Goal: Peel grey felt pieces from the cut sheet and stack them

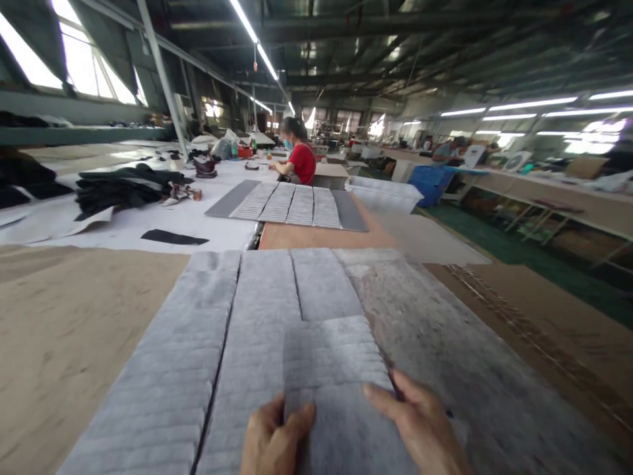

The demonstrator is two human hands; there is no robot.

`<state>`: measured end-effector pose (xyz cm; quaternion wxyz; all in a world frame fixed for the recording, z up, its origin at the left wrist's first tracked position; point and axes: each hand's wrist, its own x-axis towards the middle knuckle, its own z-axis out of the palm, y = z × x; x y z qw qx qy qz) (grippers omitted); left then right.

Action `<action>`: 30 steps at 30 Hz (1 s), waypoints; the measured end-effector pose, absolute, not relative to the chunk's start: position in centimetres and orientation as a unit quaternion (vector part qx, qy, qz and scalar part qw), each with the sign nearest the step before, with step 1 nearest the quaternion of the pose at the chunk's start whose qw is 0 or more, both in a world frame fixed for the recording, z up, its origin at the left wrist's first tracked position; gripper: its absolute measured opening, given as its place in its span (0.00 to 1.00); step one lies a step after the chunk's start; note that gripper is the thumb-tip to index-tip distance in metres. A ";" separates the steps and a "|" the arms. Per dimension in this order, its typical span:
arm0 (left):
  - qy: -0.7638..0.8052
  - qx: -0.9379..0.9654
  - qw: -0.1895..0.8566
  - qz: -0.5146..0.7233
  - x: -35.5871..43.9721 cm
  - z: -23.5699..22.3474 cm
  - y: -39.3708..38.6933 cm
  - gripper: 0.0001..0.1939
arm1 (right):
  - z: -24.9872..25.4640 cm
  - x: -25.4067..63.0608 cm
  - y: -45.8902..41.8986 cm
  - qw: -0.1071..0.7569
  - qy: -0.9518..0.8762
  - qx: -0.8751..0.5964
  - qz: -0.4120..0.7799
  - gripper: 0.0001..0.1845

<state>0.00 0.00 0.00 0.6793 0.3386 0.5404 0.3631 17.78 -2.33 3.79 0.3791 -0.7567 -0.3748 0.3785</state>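
A grey, felt-like fabric piece (pixel 351 432) lies flat between my hands at the bottom of the view. My left hand (pixel 277 435) pinches its left edge, thumb on top. Its right edge is gripped by my right hand (pixel 420 422), the thumb above and the fingers partly hidden underneath. Just beyond, similar grey pieces (pixel 331 353) overlap in a column, each one leaving a strip of the piece beside it exposed. Two more columns of overlapped grey pieces, a middle one (pixel 264 310) and a left one (pixel 168 356), run alongside, split by narrow dark gaps.
A grey board (pixel 353 204) with more overlapped strips lies ahead. Behind it sits a person in a red top (pixel 301 161). Dark folded cloth (pixel 123 188) and a black strip (pixel 174 237) rest on the white table at left. Brown cardboard (pixel 554 343) borders the right side.
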 end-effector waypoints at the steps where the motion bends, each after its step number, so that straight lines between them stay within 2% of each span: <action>1: 0.538 0.360 0.670 0.365 1.0 0.1 1.5 0.20 | 3.6 18.7 -0.9 0.373 -0.388 -0.760 0.365 0.17; 7: 0.633 0.536 0.474 0.295 3.9 0.6 8.2 0.15 | 2.1 22.2 6.3 0.354 -0.429 -0.771 0.310 0.16; 14: 0.676 0.597 0.364 0.233 5.5 1.0 12.6 0.16 | 0.7 23.6 10.4 0.303 -0.455 -0.797 0.257 0.14; 19: 0.693 0.620 0.316 0.188 6.5 0.7 13.7 0.14 | 0.6 24.3 11.8 0.238 -0.474 -0.821 0.212 0.10; 22: 0.700 0.624 0.306 0.163 6.6 0.4 13.8 0.14 | 0.4 24.6 12.2 0.199 -0.478 -0.833 0.194 0.12; 30: 0.712 0.640 0.268 0.107 6.6 0.2 14.0 0.15 | 0.5 24.7 12.5 0.154 -0.482 -0.839 0.200 0.12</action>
